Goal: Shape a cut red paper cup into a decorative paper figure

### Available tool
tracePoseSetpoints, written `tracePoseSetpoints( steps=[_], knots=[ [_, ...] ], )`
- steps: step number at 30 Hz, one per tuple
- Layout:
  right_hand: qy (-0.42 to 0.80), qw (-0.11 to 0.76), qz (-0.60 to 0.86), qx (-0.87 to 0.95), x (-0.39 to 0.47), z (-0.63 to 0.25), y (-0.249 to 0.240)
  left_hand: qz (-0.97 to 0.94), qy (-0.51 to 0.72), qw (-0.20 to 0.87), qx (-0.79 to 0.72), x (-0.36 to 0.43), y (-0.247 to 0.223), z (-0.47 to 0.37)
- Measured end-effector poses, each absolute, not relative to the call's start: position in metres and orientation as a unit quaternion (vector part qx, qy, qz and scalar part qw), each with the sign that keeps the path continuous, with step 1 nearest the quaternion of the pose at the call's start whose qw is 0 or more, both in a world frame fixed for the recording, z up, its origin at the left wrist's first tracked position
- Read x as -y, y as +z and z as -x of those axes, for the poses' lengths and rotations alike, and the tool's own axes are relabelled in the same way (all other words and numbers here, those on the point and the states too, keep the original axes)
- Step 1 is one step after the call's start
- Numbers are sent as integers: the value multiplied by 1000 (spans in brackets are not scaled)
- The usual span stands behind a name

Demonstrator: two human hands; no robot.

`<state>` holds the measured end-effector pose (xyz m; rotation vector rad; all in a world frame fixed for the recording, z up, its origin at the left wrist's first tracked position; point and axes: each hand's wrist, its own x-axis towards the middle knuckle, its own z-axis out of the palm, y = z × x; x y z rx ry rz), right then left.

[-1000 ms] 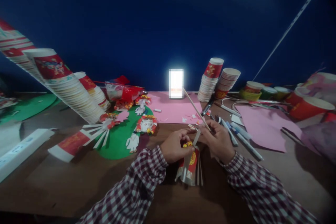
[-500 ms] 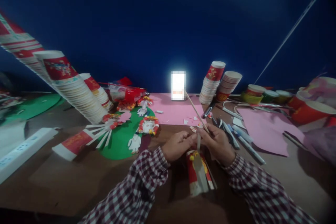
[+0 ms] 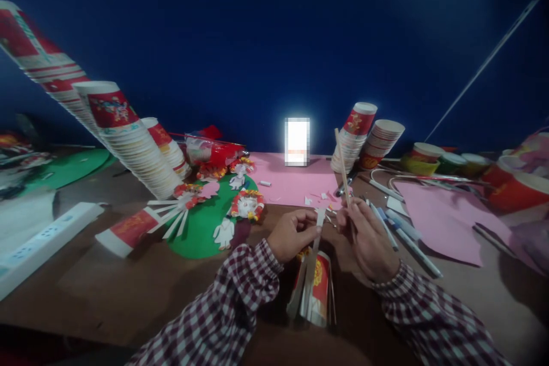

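Below my hands hangs a red paper cup (image 3: pixel 318 280) cut into strips, its printed side partly showing. My left hand (image 3: pixel 295 235) pinches one pale strip (image 3: pixel 316 240) of that cup between thumb and fingers. To the right, my right hand (image 3: pixel 366 237) is closed round a thin wooden stick (image 3: pixel 342 163), which points up and slightly left. The stick stands apart from the strip. Small paper scraps (image 3: pixel 322 197) lie behind the hands on a pink sheet (image 3: pixel 295 180).
Tall stacks of paper cups lean at the left (image 3: pixel 137 140) and stand at the back right (image 3: pixel 354 131). A green sheet (image 3: pixel 197 234) holds paper figures. Markers (image 3: pixel 414 249), another pink sheet (image 3: pixel 446 223) and a white power strip (image 3: pixel 47 246) lie around. A bright pixelated patch (image 3: pixel 297 142) glows behind.
My right hand has moved right, away from my left hand, and the stick is now more upright. The cut cup has turned and shifted slightly left. The view has shifted a little.
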<state>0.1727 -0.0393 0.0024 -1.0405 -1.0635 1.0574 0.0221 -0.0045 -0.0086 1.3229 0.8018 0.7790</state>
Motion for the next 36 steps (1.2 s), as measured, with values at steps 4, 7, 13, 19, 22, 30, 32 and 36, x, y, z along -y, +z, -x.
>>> tracePoseSetpoints(
  steps=[4, 7, 13, 19, 22, 30, 32, 36],
  knots=[
    [547, 620, 394, 401, 37, -178, 4, -540, 335, 684, -359, 5, -7, -21],
    [596, 612, 364, 370, 37, -181, 7, -558, 349, 662, -358, 4, -5, -20],
    [603, 626, 364, 336, 41, -180, 12, -585, 366, 608, -392, 4, -5, -20],
    [602, 618, 362, 352, 42, -177, 6, -559, 395, 633, -362, 5, -7, -21],
    [581, 622, 388, 353, 40, -176, 3, -558, 373, 650, -357, 6, -8, -20],
    [557, 625, 435, 332, 38, -177, 1, -583, 396, 624, -338, 5, -5, -20],
    [555, 627, 433, 333, 38, -177, 1, -574, 401, 630, -336, 5, -4, -20],
    [541, 637, 437, 332, 38, -177, 0, -560, 402, 638, -342, 6, -4, -20]
  ],
)
